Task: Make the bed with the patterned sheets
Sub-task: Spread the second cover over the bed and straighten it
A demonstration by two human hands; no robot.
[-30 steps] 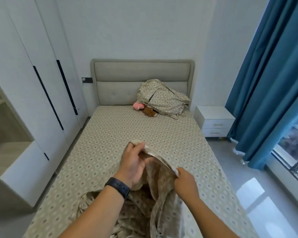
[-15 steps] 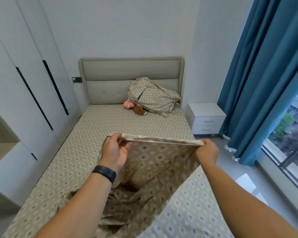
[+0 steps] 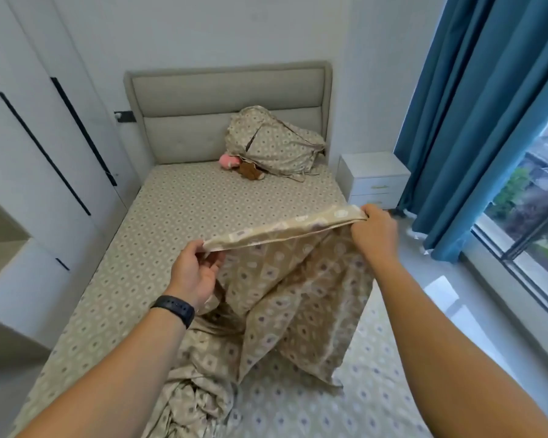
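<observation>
A beige patterned sheet (image 3: pixel 298 295) hangs from its top edge over the foot half of the bed (image 3: pixel 203 210), and its lower part lies crumpled on the mattress. My left hand (image 3: pixel 193 273), with a black band on the wrist, pinches the left end of that edge. My right hand (image 3: pixel 374 232) grips the right end, held higher and farther out. The edge is stretched taut between them. The mattress wears a fitted sheet of the same pattern. A patterned pillow bundle (image 3: pixel 272 143) leans on the grey headboard (image 3: pixel 228 99).
A pink plush (image 3: pixel 228 161) and a brown plush (image 3: pixel 250 172) lie by the pillow. White wardrobe doors (image 3: pixel 45 137) run along the left. A white nightstand (image 3: pixel 374 178), blue curtain (image 3: pixel 487 105) and window (image 3: pixel 532 203) stand on the right, past a strip of grey floor.
My hands have pulled apart and risen, spreading the bunched sheet edge into a taut line. The right hand has gone farther right and up; the view has shifted left.
</observation>
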